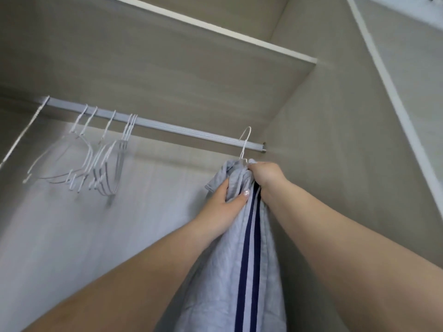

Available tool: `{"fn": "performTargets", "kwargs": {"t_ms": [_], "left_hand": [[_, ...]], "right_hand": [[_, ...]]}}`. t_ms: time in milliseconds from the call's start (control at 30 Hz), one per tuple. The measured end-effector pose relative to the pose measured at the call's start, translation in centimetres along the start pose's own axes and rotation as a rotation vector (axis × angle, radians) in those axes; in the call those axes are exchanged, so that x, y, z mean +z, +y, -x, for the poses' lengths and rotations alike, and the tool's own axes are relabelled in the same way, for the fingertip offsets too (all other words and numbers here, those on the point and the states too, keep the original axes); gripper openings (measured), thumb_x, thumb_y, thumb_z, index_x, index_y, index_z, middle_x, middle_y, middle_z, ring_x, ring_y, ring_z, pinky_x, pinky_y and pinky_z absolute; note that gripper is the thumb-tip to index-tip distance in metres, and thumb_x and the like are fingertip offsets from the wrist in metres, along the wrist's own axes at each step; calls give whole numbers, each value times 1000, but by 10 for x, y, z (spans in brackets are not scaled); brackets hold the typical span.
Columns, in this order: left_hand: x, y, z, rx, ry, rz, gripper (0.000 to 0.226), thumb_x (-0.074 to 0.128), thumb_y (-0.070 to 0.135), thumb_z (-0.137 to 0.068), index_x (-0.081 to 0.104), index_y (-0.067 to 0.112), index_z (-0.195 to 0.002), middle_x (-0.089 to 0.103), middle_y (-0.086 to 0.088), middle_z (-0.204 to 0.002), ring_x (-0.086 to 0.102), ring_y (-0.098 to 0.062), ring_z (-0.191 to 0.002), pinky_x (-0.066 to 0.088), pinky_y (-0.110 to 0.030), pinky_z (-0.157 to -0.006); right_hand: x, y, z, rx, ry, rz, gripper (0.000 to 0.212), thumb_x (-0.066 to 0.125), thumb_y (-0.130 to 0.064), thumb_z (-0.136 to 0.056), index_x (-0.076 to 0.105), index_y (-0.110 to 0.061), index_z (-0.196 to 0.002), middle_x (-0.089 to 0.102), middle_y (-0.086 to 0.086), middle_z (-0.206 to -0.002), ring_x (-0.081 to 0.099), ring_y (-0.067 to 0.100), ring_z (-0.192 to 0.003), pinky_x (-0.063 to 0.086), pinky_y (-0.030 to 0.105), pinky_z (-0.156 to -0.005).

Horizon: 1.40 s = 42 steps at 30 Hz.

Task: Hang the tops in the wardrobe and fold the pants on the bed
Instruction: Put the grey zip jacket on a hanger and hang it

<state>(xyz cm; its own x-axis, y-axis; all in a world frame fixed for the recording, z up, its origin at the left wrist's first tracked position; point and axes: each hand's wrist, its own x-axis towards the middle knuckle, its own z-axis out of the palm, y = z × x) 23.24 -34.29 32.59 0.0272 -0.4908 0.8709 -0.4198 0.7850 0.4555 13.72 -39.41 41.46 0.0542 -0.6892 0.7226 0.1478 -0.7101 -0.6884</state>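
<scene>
As grey striped top (242, 248) hangs limp, soft: left hand (225, 200) grips shoulder fabric, right hand (266, 176) clenches collar at hanger (245, 144); best hold there.

text: none readable anywhere in frame
labels/brands: none legible on the grey garment (239, 248), centre bottom
numbers/signs: none on the wardrobe panels (167, 75), upper half

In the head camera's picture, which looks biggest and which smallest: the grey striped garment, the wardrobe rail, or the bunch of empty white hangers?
1. Grey striped garment, though it is nearest the camera.
2. Wardrobe rail, longest but thin.
3. Empty white hangers.
</scene>
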Motion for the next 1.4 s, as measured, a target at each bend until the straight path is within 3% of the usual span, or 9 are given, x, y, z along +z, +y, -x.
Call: {"fn": "performTargets", "kwargs": {"t_ms": [233, 367, 467, 533, 767, 1033, 1133, 1233, 1400], "left_hand": [[8, -28, -44, -4, -45, -109, 63, 55, 40, -93, 24, 36, -148, 35, 23, -128, 32, 3, -126, 26, -17, -99], [20, -38, -56, 48, -83, -202, 68, 60, 37, -91, 24, 31, -149, 31, 14, -151, 27, -6, -140, 22, -22, -112], [28, -48, -57, 52, -115, -177, 68, 59, 34, -92, 24, 30, -149, 29, 20, -147, 24, 3, -135, 20, -17, -109], [31, -55, -57, 30, -127, -186, 70, 60, 37, -91, 24, 28, -150, 26, 20, -150, 23, 2, -138, 20, -24, -115], [33, -61, -54, -19, -140, -211, 75, 60, 41, -90, 19, 27, -151, 21, 9, -157, 21, -10, -144, 20, -35, -119], [14, -36, -22, -38, 3, -74, 52, 61, 18, -92, 42, 15, -141, 50, -6, -139, 50, -11, -122, 38, -12, -94], [-14, -21, 3, -82, 136, -8, 35, 59, 19, -93, 53, 17, -128, 62, 1, -119, 58, -3, -98, 44, -9, -79], [-40, -8, 38, -163, 233, 48, 15, 57, 23, -93, 61, 27, -108, 66, 5, -109, 62, -4, -95, 49, -18, -82], [-72, -1, 123, -350, 315, -18, 9, 59, 26, -92, 62, 31, -98, 68, 2, -108, 63, -8, -103, 51, -27, -86]], "right_hand": [[2, 13, -66, 33, 59, 56, 15, 56, -16, -93, 64, -3, -95, 61, 14, -84, 57, 24, -82, 46, 32, -74], [-6, 19, -93, 18, 101, 133, 26, 52, -18, -97, 61, 1, -83, 62, 20, -101, 61, 27, -93, 45, 32, -78], [-5, 25, -102, 33, 92, 278, 31, 47, -21, -99, 62, 6, -104, 62, 24, -117, 60, 34, -108, 45, 32, -78], [-4, 34, -101, 44, 62, 377, 28, 47, -21, -99, 60, 4, -96, 61, 24, -121, 60, 33, -104, 40, 30, -72], [-14, 48, -97, 23, 16, 537, 38, 46, -21, -99, 57, 10, -118, 57, 27, -125, 56, 38, -114, 44, 39, -96], [-14, 28, -54, -515, 221, 938, 38, 52, -30, -92, 55, -20, -129, 52, 19, -125, 50, 37, -116, 42, 38, -93], [-5, 16, -21, -719, 136, 881, 39, 53, -27, -92, 54, -20, -131, 53, 12, -126, 49, 30, -119, 39, 36, -95], [2, 19, 26, -836, -24, 733, 35, 55, -22, -92, 57, -19, -127, 57, 5, -124, 52, 17, -116, 36, 27, -96], [17, 53, 118, -616, -241, 435, 34, 58, -20, -91, 58, -22, -125, 60, -3, -118, 55, 6, -110, 39, 19, -94]]}}
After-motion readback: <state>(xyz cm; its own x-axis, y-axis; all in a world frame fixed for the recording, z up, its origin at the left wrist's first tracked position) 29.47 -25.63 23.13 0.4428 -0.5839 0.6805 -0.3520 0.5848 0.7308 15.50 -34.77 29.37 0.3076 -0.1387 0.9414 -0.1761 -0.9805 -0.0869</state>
